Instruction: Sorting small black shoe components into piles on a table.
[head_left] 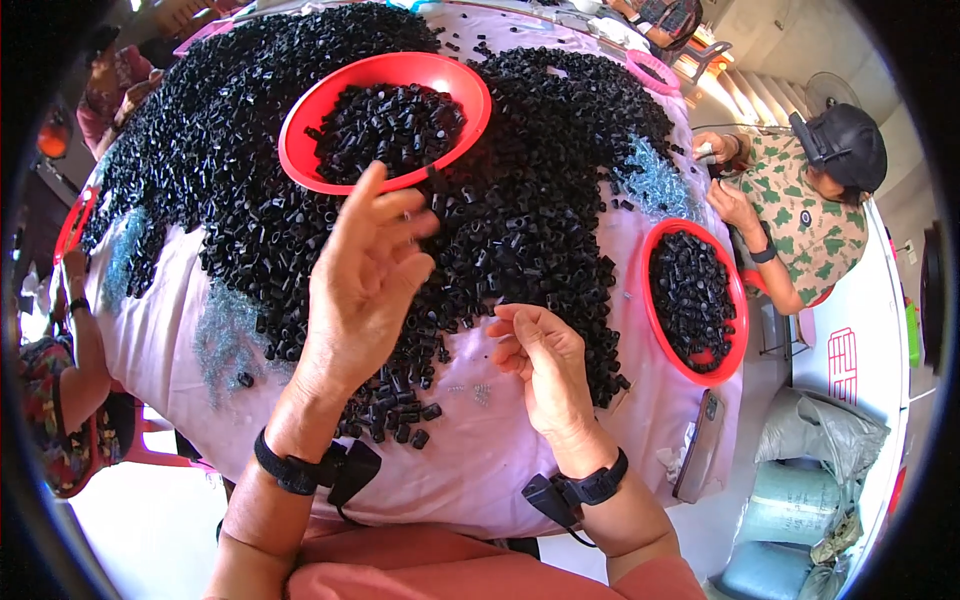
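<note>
The left hand (362,275) hangs loose-fingered just near of the red bowl (445,75); the right hand (550,375), well apart, is curled, around what I can't tell. Black pieces (520,215) heap beyond and between them.

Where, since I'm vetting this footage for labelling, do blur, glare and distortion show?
Head view: the left hand has blurred fingers, while the right hand looks sharper; head view: the floor at lower left is washed out, and the stairs at upper right are brightly lit; head view: fisheye curvature bends the surroundings inside a dark, rounded border.
</note>
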